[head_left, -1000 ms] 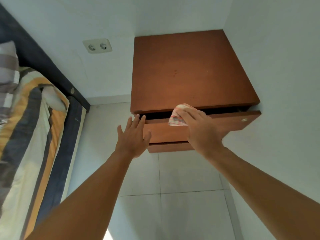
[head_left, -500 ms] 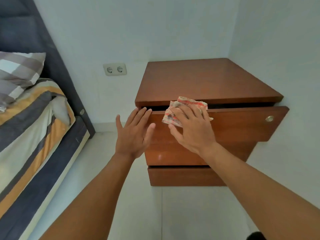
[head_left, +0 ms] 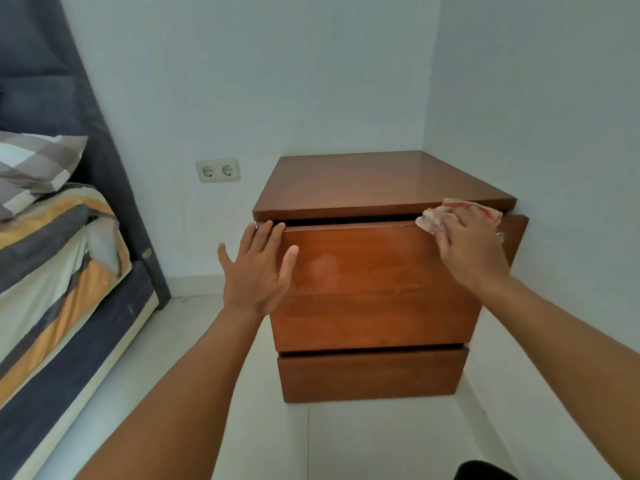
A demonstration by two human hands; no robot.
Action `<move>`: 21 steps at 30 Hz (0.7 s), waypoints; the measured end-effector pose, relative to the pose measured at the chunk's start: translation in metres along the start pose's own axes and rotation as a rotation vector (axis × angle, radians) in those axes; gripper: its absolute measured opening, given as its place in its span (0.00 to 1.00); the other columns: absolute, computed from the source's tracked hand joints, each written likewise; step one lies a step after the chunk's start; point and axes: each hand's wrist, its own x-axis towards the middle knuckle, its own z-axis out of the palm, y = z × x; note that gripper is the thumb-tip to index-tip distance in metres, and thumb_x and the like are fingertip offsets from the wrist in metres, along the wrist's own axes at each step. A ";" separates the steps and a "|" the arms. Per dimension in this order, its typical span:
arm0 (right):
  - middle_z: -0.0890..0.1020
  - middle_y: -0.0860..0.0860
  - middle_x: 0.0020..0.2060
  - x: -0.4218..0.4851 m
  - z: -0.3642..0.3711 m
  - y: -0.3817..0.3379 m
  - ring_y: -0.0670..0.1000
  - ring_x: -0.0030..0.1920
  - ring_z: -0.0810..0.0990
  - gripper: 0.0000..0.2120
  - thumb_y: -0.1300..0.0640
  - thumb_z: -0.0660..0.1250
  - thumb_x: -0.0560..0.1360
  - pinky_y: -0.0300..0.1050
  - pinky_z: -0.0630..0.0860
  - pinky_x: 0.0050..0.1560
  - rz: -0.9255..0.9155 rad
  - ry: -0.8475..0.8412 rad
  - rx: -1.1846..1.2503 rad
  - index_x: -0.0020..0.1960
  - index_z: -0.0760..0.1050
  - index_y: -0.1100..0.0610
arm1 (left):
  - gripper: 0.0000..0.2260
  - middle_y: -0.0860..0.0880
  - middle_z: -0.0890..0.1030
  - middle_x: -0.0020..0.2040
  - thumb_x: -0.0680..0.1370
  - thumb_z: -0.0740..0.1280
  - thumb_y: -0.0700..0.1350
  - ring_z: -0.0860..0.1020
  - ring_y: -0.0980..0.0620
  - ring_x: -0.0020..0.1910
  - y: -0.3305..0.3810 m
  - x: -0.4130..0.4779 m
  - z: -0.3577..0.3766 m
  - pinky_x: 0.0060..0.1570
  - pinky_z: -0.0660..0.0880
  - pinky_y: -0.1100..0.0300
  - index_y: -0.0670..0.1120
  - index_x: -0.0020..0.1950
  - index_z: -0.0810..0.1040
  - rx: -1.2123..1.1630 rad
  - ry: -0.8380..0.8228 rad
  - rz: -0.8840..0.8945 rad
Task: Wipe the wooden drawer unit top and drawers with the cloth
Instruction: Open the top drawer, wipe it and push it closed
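Left hand point(head_left: 258, 268) is flat and spread on the left end of the top drawer point(head_left: 363, 261), holding nothing, and the right hand point(head_left: 472, 252) grips the bunched cloth point(head_left: 450, 211) against that drawer's top right edge, just under the top of the drawer unit point(head_left: 374, 181). I'd brace with the left so the slightly open drawer doesn't slide, then pull the cloth in long overlapping passes down the front before moving to the lower drawer point(head_left: 370, 375).

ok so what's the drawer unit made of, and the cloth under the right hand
Drawer unit: wood or wood veneer by its look, reddish brown, glossy; light glares off the top drawer front. Cloth: thin soft fabric, maybe cotton; it crumples in folds under the right hand and shows a reddish check.
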 end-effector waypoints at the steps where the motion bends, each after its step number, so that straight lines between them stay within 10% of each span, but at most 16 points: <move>1: 0.76 0.57 0.68 -0.001 0.000 0.007 0.64 0.72 0.67 0.21 0.49 0.53 0.85 0.63 0.67 0.72 0.030 0.006 0.001 0.72 0.74 0.55 | 0.31 0.52 0.61 0.82 0.82 0.43 0.66 0.54 0.48 0.83 0.001 0.000 0.001 0.75 0.49 0.28 0.54 0.82 0.61 0.001 -0.001 -0.008; 10: 0.76 0.63 0.67 0.003 -0.019 0.039 0.66 0.71 0.69 0.18 0.65 0.57 0.82 0.62 0.70 0.70 0.314 0.112 0.189 0.68 0.76 0.62 | 0.31 0.53 0.57 0.83 0.82 0.43 0.68 0.50 0.49 0.83 0.001 0.000 -0.006 0.74 0.48 0.28 0.57 0.83 0.56 -0.001 -0.066 -0.018; 15: 0.71 0.50 0.72 -0.029 -0.029 -0.076 0.52 0.75 0.67 0.18 0.68 0.57 0.81 0.50 0.64 0.77 -0.194 0.330 0.409 0.63 0.76 0.52 | 0.33 0.53 0.58 0.83 0.81 0.39 0.67 0.49 0.50 0.83 0.001 -0.001 -0.003 0.75 0.48 0.29 0.57 0.83 0.57 -0.061 -0.047 -0.027; 21: 0.39 0.51 0.83 -0.043 0.058 -0.179 0.60 0.82 0.35 0.34 0.37 0.48 0.84 0.65 0.40 0.80 -0.185 -0.037 0.066 0.83 0.39 0.46 | 0.35 0.52 0.57 0.83 0.79 0.38 0.67 0.49 0.50 0.83 0.003 -0.005 -0.005 0.75 0.55 0.32 0.55 0.83 0.57 -0.058 -0.041 -0.016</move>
